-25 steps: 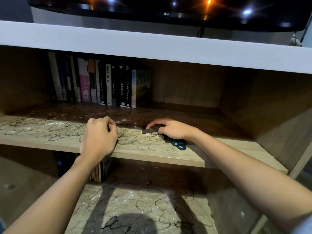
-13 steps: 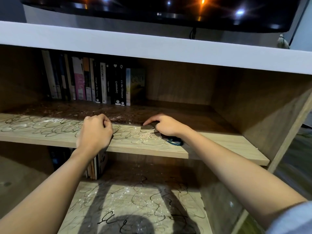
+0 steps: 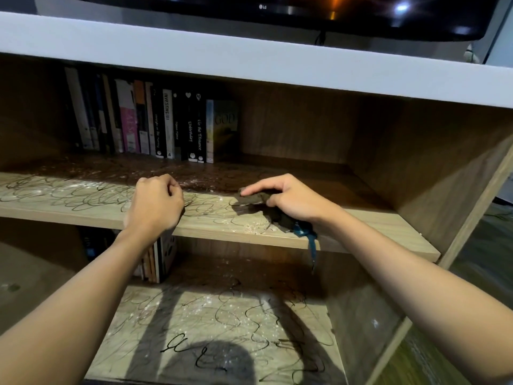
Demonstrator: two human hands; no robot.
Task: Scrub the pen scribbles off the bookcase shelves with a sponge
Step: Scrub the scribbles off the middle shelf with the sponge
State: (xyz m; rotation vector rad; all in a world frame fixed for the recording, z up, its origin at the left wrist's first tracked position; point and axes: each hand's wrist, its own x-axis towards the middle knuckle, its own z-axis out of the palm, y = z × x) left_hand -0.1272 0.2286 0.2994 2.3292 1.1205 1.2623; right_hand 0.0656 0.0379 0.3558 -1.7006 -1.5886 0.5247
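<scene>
1. wood-grain upper shelf, across the middle of the frame, is covered in looping pen scribbles and flecked with white residue; the right end looks bare of marks.
2. right hand, just right of centre, grips a dark sponge under its curled fingers and presses it on the shelf at the edge of the scribbled patch; a blue strap dangles from under the wrist over the shelf's front edge.
3. left hand rests as a fist on the shelf's front edge, centre-left, holding nothing that shows.
4. lower shelf, at the bottom of the frame, carries heavier black scribbles and is partly in shadow, so marks there could be missed.
5. risks, as i judge them: a wide stroke back could wet or smear the row of books at upper left; the strap might catch on the shelf lip; pushed residue could fall onto the lower shelf; hard scrubbing might dull the laminate.
</scene>
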